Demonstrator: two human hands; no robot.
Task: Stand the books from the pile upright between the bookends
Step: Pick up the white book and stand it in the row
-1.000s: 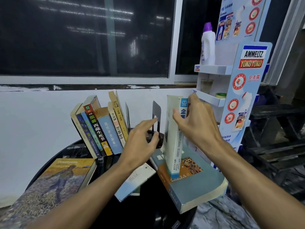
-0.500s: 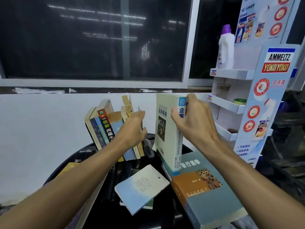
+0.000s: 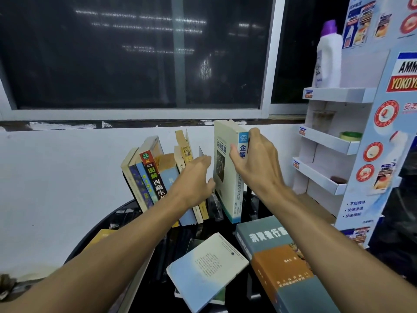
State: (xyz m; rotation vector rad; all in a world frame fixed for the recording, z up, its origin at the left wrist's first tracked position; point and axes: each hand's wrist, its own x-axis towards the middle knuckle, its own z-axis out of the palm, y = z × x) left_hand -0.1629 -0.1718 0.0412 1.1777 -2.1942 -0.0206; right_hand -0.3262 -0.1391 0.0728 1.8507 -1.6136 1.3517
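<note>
Your right hand point(image 3: 257, 163) grips the white book point(image 3: 225, 175) near the top of its spine, thumb on the cover side and fingers curled round the far side. It holds the book upright just right of the leaning row of books point(image 3: 149, 175). You cannot tell whether its lower end touches the black table point(image 3: 126, 214). Your left hand point(image 3: 191, 179) lies with straight fingers against the right end of that row, gripping nothing, just below the thin metal bookend point(image 3: 200, 152). In front of the row a pale blue book point(image 3: 203, 269) lies flat. In front of the row and to its right lies a thick grey-and-orange book point(image 3: 284, 265). Well right of the row stands a display shelf point(image 3: 334, 143) with a white bottle point(image 3: 329, 55) on top.
</note>
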